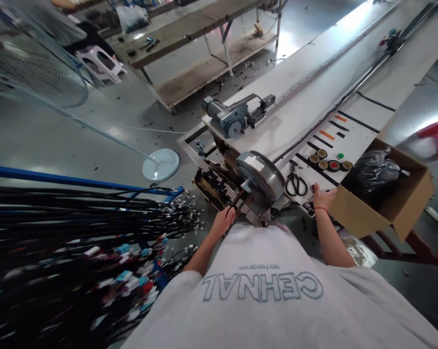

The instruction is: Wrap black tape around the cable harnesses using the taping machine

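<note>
My left hand [223, 220] is closed around a thin dark cable end [235, 200], just left of a round grey machine wheel [260, 175]. My right hand [323, 198] is at the near edge of the long white table [295, 116], beside black-handled scissors [296, 185]; its fingers are partly spread, and a small dark round thing lies at the fingertips. Several tape rolls [322, 165] and a green round piece [340, 156] lie beyond it. Black and orange strips [327, 135] are laid in a row on the table.
An open cardboard box [404, 194] with a plastic bag stands at the right. A motor unit [233, 116] sits on the table's left end. Bundled black cables [95, 208] hang on a blue rack at the left. A fan [40, 63] stands at the upper left.
</note>
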The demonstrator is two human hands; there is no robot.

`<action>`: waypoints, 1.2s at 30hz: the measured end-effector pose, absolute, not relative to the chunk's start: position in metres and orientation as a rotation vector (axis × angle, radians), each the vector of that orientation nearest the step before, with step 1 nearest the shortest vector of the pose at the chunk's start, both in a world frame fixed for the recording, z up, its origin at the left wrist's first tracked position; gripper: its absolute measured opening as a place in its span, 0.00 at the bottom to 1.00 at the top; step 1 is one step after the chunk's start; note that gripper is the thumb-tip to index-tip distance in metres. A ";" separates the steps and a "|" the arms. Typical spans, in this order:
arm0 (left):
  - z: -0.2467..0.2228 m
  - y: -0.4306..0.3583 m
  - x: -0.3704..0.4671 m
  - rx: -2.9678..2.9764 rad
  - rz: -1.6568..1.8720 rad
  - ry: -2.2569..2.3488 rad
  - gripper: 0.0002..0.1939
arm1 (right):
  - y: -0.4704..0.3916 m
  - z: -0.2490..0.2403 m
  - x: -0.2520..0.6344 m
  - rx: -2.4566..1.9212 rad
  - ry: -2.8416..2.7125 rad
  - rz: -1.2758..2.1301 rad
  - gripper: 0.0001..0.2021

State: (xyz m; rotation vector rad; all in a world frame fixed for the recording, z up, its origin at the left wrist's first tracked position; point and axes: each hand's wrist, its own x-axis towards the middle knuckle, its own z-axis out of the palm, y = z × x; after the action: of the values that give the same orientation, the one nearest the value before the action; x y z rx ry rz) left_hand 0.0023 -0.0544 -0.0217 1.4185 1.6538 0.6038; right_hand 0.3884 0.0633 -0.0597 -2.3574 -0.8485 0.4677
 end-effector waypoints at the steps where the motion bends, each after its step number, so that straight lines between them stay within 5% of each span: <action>1: -0.020 -0.050 0.004 1.434 0.603 1.659 0.23 | 0.064 -0.062 0.389 -2.355 -0.846 0.463 0.50; 16: -0.019 -0.061 -0.026 1.577 0.247 1.535 0.19 | 0.063 -0.062 0.393 -2.332 -0.872 0.463 0.51; 36: 0.001 -0.034 0.011 1.540 0.528 1.745 0.18 | 0.064 -0.065 0.391 -2.307 -0.885 0.443 0.49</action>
State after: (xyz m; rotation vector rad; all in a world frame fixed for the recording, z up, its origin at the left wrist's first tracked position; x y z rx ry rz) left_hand 0.0109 -0.0339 0.0014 1.5399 1.7450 0.5281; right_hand 0.3914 0.0637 -0.0648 -2.3074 -0.8846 0.4428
